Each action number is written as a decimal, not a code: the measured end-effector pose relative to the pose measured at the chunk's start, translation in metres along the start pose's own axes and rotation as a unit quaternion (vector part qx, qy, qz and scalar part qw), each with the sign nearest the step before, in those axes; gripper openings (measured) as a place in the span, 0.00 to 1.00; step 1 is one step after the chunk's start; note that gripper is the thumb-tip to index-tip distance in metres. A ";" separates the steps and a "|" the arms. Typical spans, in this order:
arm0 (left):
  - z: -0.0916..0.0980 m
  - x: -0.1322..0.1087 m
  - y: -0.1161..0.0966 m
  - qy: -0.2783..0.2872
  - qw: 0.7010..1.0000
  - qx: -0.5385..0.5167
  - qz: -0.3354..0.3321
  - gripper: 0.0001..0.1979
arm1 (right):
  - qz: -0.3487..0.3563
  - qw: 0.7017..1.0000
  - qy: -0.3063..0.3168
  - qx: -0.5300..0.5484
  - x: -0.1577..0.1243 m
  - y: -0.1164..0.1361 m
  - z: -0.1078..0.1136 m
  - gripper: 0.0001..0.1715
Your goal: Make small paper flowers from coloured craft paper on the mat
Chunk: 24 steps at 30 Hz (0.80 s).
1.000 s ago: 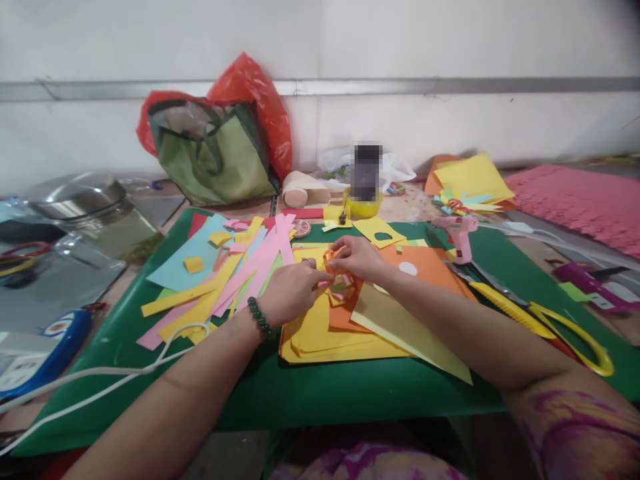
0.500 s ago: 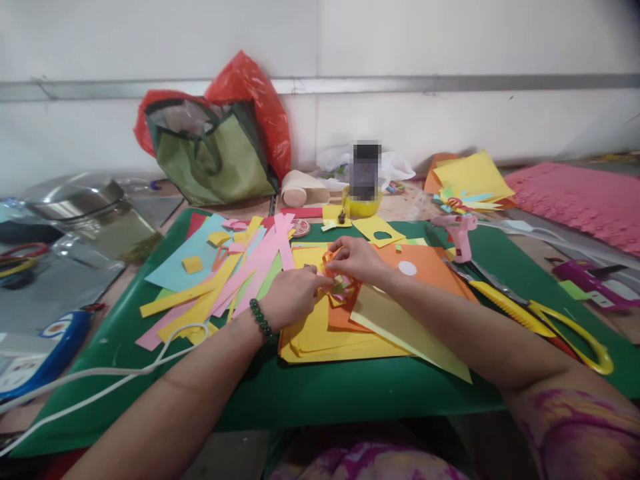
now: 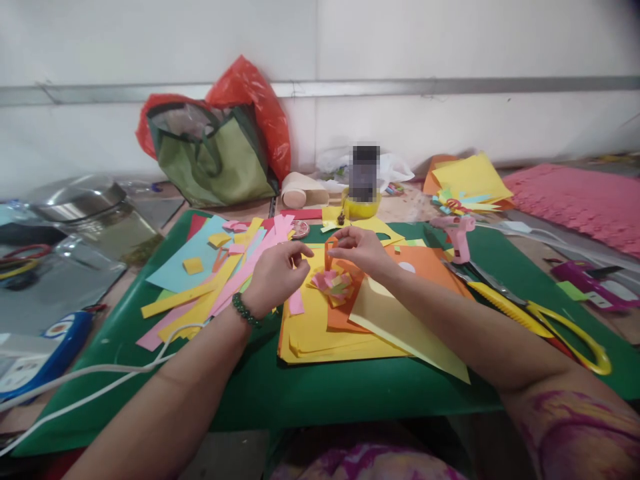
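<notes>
My right hand [image 3: 364, 252] pinches an orange paper strip [image 3: 329, 255], which stands upright above a small ruffled paper flower [image 3: 334, 285] of pink, yellow and green pieces. I cannot tell whether the strip is joined to the flower. The flower rests on a stack of yellow paper [image 3: 305, 337] and an orange sheet [image 3: 425, 267]. Just left of the flower, my left hand [image 3: 280, 275] is raised with fingers curled but apart, holding nothing. Pink, yellow and green paper strips [image 3: 220, 280] lie heaped beside and behind it. A pale yellow sheet [image 3: 400, 327] sits under my right forearm.
Large yellow-handled scissors [image 3: 570, 330] and a pink glue gun [image 3: 460, 240] lie to the right. A white cord [image 3: 135, 369] crosses the green mat [image 3: 250, 393] at left. Behind stand a green bag [image 3: 215, 163], a yellow tape roll [image 3: 364, 205] and a lidded jar [image 3: 95, 213].
My left hand has let go of the paper flower and drawn back left, fingers parting. My right hand has risen slightly from the flower, keeping the orange strip. More of the flower shows.
</notes>
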<state>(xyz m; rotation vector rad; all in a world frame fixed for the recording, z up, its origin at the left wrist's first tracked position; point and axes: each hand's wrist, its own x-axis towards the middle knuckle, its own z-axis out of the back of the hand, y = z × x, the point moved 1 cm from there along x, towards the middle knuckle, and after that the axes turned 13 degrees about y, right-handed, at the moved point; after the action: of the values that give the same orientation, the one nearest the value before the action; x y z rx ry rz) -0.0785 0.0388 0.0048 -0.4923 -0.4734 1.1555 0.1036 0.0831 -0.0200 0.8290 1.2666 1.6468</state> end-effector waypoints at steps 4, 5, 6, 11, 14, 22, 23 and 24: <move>0.002 0.002 0.000 -0.002 0.990 -0.139 0.012 0.14 | 0.026 0.994 -0.010 0.107 -0.002 0.007 0.002 0.21; 0.001 0.002 -0.001 0.014 0.986 -0.167 0.014 0.15 | 0.030 0.992 -0.009 0.126 -0.003 0.009 0.002 0.22; 0.001 0.001 -0.002 0.032 0.981 -0.189 0.017 0.17 | 0.032 0.990 -0.006 0.138 -0.005 0.010 0.002 0.22; -0.003 -0.001 -0.007 0.091 0.960 -0.264 0.026 0.18 | 0.033 0.988 0.031 0.145 -0.011 0.013 -0.004 0.23; -0.004 -0.001 -0.007 0.110 0.950 -0.289 0.033 0.16 | 0.033 0.992 0.045 0.117 -0.015 0.014 -0.009 0.23; -0.005 -0.002 -0.008 0.079 0.903 -0.419 0.055 0.15 | 0.070 0.996 0.033 0.050 -0.016 0.034 -0.010 0.20; -0.006 -0.002 -0.008 0.063 0.891 -0.447 0.055 0.16 | 0.050 0.996 0.055 0.046 -0.016 0.037 -0.010 0.20; -0.007 -0.002 -0.008 0.050 0.878 -0.474 0.055 0.17 | 0.030 0.995 0.084 0.037 -0.017 0.040 -0.012 0.19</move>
<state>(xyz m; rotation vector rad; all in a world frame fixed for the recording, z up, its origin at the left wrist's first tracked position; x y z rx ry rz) -0.0692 0.0331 0.0037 -1.4378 -0.9283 0.9370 0.0904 0.0594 0.0154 0.7933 1.4395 1.7573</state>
